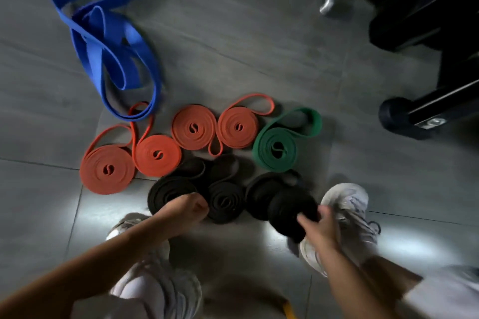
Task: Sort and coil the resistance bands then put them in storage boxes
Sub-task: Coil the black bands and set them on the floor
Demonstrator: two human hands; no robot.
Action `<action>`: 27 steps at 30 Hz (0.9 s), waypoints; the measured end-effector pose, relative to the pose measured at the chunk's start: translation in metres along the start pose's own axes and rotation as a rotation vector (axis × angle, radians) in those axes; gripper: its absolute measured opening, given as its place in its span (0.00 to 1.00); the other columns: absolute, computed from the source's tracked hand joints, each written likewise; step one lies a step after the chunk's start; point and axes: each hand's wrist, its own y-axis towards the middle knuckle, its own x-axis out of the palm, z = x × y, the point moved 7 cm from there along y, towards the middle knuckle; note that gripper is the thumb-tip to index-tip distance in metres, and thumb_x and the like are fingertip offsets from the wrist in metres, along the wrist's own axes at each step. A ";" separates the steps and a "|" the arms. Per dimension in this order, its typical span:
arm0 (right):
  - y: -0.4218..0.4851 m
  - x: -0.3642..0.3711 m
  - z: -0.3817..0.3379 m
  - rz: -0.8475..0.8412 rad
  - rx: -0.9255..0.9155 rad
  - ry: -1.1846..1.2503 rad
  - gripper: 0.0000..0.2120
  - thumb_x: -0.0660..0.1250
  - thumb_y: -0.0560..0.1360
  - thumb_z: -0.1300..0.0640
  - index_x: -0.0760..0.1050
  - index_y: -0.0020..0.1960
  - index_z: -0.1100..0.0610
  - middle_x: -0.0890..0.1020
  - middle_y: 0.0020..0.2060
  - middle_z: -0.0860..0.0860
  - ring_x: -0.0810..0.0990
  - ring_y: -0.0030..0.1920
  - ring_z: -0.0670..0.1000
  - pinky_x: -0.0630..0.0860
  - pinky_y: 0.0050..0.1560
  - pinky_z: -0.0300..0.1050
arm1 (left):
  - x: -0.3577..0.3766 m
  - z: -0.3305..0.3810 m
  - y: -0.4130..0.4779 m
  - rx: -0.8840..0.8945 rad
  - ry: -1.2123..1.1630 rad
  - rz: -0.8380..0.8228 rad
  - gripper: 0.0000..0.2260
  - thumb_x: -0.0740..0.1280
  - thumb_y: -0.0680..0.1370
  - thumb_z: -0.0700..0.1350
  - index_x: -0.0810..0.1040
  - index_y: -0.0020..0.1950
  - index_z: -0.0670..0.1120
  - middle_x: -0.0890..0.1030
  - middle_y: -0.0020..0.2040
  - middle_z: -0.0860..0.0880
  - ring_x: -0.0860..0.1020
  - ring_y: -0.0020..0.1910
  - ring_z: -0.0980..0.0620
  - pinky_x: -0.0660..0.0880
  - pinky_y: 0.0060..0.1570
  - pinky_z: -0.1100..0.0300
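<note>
A: Progress?

B: Coiling is well along, nothing boxed. Four orange coils (193, 127) lie flat on the floor (233, 33), well beyond both sets of fingers. One green coil (277, 149) lies beyond the right fingertips. Three black coils (225, 203) sit nearest the hands. A few tails stick out loose.

A: What's left?

B: The blue bands (103, 41) are a loose tangled heap, far beyond the left fingers, not coiled. No storage boxes in view, so I judge all the boxing remains.

A: Hands?

B: The right hand (320, 228) grips a fourth black roll (287, 211), thumb at its edge and fingers (304, 221) curled against it, overlapping the rightmost floor coil. It's blurred, so detail is poor. The left hand (185, 208) is curled like a fist over the gap between the left and middle black coils. Can't tell whether it pinches a band edge.

A: Materials?

B: Flat rubbery straps, matte, wound into tight spiral discs with S-shaped centres. Blue looks widest, orange narrowest. The floor is smooth grey tile.
</note>
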 end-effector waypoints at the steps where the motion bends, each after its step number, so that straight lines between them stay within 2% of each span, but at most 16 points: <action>1: 0.014 -0.011 -0.008 0.035 -0.023 -0.005 0.18 0.76 0.65 0.58 0.73 0.51 0.59 0.78 0.41 0.53 0.77 0.44 0.56 0.69 0.39 0.43 | -0.001 -0.002 0.003 -0.008 0.017 0.007 0.08 0.64 0.77 0.47 0.80 0.52 0.50 0.83 0.52 0.49 0.79 0.54 0.50 0.72 0.51 0.61; 4: 0.052 -0.040 -0.034 0.125 -0.097 -0.033 0.21 0.75 0.65 0.58 0.72 0.55 0.60 0.77 0.45 0.56 0.79 0.48 0.61 0.70 0.43 0.45 | -0.002 -0.003 0.012 -0.025 0.077 0.009 0.08 0.64 0.77 0.49 0.80 0.53 0.51 0.82 0.52 0.50 0.79 0.54 0.49 0.72 0.50 0.61; 7: 0.084 -0.065 -0.060 0.178 -0.162 -0.252 0.21 0.75 0.65 0.52 0.71 0.54 0.54 0.77 0.49 0.58 0.78 0.48 0.62 0.73 0.42 0.49 | 0.001 0.001 0.018 -0.055 0.106 -0.001 0.08 0.63 0.77 0.51 0.79 0.53 0.52 0.82 0.51 0.51 0.79 0.52 0.50 0.73 0.49 0.60; 10: 0.110 -0.070 -0.068 0.118 -0.141 -0.374 0.23 0.75 0.66 0.51 0.70 0.57 0.54 0.77 0.52 0.61 0.78 0.50 0.63 0.72 0.43 0.49 | 0.005 0.002 0.020 -0.079 0.093 -0.010 0.07 0.63 0.77 0.51 0.79 0.52 0.53 0.82 0.50 0.51 0.80 0.51 0.51 0.74 0.49 0.60; 14: 0.106 -0.050 -0.034 -0.027 -0.021 -0.501 0.26 0.75 0.66 0.53 0.69 0.60 0.56 0.78 0.55 0.61 0.77 0.55 0.62 0.74 0.48 0.50 | 0.003 -0.003 0.018 -0.093 0.116 -0.038 0.06 0.64 0.77 0.50 0.79 0.50 0.53 0.83 0.47 0.52 0.80 0.47 0.52 0.73 0.47 0.61; 17: 0.089 -0.023 -0.025 -0.099 -0.104 -0.607 0.25 0.74 0.67 0.53 0.68 0.60 0.55 0.75 0.55 0.60 0.77 0.53 0.62 0.74 0.48 0.50 | -0.005 -0.006 0.020 -0.079 0.129 -0.054 0.06 0.65 0.77 0.47 0.80 0.51 0.50 0.83 0.47 0.51 0.81 0.47 0.52 0.75 0.48 0.60; 20: 0.084 -0.005 -0.024 -0.154 -0.110 -0.567 0.26 0.74 0.67 0.53 0.67 0.61 0.55 0.76 0.56 0.60 0.78 0.54 0.61 0.74 0.48 0.48 | -0.013 -0.007 0.026 -0.046 0.116 -0.011 0.05 0.67 0.76 0.44 0.81 0.50 0.47 0.84 0.46 0.49 0.81 0.48 0.49 0.75 0.49 0.57; 24: 0.081 0.003 -0.010 -0.164 -0.101 -0.462 0.27 0.75 0.68 0.53 0.67 0.61 0.59 0.77 0.56 0.61 0.78 0.54 0.61 0.74 0.49 0.49 | -0.014 -0.007 0.034 -0.055 -0.001 0.019 0.03 0.67 0.75 0.43 0.79 0.43 0.50 0.82 0.40 0.51 0.81 0.44 0.48 0.77 0.48 0.55; 27: 0.085 0.001 -0.010 -0.230 -0.123 -0.481 0.29 0.76 0.67 0.50 0.68 0.61 0.60 0.77 0.57 0.61 0.77 0.56 0.60 0.73 0.51 0.48 | -0.013 -0.008 0.037 -0.068 -0.081 0.015 0.03 0.67 0.75 0.41 0.80 0.44 0.45 0.83 0.41 0.45 0.81 0.44 0.46 0.78 0.48 0.52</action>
